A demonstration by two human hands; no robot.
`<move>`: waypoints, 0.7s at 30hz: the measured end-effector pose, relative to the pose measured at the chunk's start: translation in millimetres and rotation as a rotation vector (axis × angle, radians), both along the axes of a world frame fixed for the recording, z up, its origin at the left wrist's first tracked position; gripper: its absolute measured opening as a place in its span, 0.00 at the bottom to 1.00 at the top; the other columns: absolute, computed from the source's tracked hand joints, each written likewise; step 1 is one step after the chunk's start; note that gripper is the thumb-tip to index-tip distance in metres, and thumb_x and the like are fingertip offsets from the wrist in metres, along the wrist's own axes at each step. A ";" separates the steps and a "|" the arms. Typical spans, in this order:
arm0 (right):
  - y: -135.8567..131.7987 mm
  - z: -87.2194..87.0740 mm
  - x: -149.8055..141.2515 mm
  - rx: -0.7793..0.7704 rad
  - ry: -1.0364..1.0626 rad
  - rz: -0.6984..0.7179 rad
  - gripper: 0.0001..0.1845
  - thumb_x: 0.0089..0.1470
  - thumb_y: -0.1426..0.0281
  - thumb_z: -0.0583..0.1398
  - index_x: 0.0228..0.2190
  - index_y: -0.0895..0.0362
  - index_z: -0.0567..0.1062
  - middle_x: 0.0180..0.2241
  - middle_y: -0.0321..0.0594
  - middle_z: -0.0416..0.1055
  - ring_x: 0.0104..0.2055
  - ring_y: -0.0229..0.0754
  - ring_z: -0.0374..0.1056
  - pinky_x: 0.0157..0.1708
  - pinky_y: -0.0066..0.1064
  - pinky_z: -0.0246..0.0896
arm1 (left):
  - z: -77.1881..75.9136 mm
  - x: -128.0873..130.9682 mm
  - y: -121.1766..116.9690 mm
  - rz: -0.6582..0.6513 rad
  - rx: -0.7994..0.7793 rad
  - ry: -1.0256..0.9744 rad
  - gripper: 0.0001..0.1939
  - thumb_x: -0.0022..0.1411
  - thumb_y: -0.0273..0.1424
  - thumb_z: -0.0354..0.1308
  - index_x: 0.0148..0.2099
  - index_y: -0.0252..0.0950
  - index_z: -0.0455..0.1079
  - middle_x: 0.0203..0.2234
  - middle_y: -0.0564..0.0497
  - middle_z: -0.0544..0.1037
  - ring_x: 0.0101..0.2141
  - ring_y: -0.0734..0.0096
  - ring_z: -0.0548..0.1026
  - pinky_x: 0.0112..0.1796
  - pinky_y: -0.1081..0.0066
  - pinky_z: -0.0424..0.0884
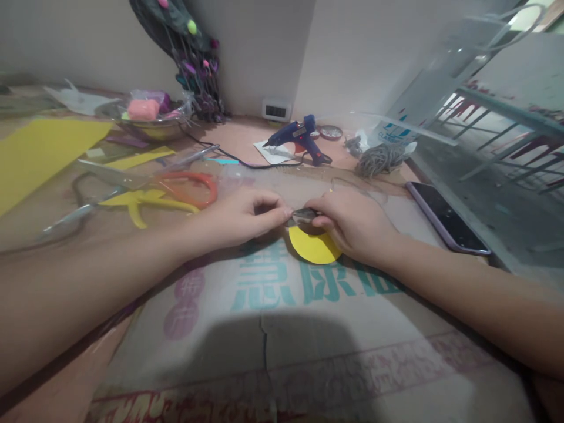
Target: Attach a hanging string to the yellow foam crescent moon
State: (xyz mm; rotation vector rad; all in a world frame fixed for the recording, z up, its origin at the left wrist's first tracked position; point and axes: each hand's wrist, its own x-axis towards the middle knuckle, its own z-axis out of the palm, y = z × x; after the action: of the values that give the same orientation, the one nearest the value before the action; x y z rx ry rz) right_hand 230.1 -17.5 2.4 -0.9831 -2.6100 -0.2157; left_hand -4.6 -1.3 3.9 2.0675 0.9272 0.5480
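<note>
My left hand [259,216] is closed in a pinch at the left end of a small dark, shiny piece [303,217], whose kind I cannot make out. Its other end sits between the thumb and finger of my right hand [352,220]. Just below the piece is a yellow round paper cutout [315,249], partly hidden by my right hand. Whether that hand touches the paper, I cannot tell. Both hands are over a flattened cardboard sheet [282,341] printed with green and red characters.
Orange-handled scissors [189,187] and yellow scraps [145,202] lie left. Behind are a blue glue gun [293,138] on white paper, its cord running left, and a bowl [152,128]. Grey yarn [383,158] and a phone [447,217] sit right, near the table edge.
</note>
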 end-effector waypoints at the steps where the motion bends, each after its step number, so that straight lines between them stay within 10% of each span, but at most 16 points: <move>1: 0.2 0.0 -0.1 0.003 -0.005 0.006 0.26 0.68 0.59 0.43 0.41 0.60 0.75 0.30 0.45 0.74 0.32 0.44 0.65 0.31 0.33 0.51 | 0.1 0.2 -0.4 0.000 0.022 0.004 0.16 0.65 0.39 0.52 0.30 0.35 0.70 0.21 0.55 0.72 0.25 0.75 0.68 0.28 0.75 0.62; 21: 0.2 1.0 -1.3 0.128 -0.027 0.086 0.26 0.69 0.60 0.45 0.38 0.60 0.77 0.27 0.43 0.73 0.30 0.42 0.65 0.30 0.33 0.49 | 0.4 0.4 -1.7 0.020 0.053 0.008 0.16 0.65 0.38 0.51 0.30 0.35 0.71 0.22 0.54 0.74 0.26 0.74 0.70 0.29 0.74 0.63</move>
State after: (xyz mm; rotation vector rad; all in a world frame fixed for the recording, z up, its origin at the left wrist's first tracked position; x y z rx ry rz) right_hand 228.8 -17.3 3.3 -0.8284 -2.6191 -0.3725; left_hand -4.2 -3.0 4.2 2.1109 0.9481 0.5805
